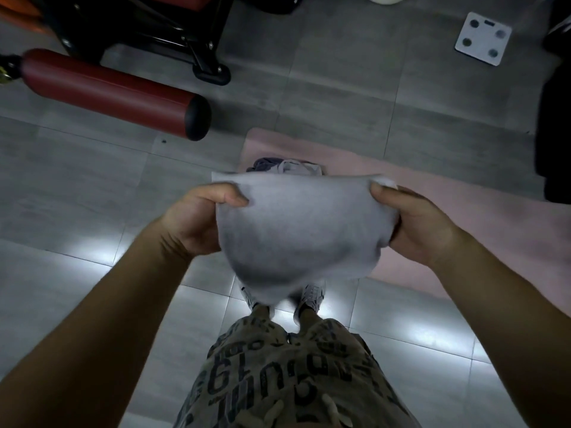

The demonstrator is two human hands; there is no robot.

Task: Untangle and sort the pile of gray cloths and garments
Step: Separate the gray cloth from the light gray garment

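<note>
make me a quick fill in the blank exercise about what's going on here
1. The left hand and the right hand each grip an edge of a ____ cloth.
2. The pile of other cloths lies on a ____ mat.
3. A ____ scale sits on the tiled floor.

Missing words: gray; pink; white

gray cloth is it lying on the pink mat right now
No, the left hand and right hand hold the gray cloth up by its top corners.
</note>
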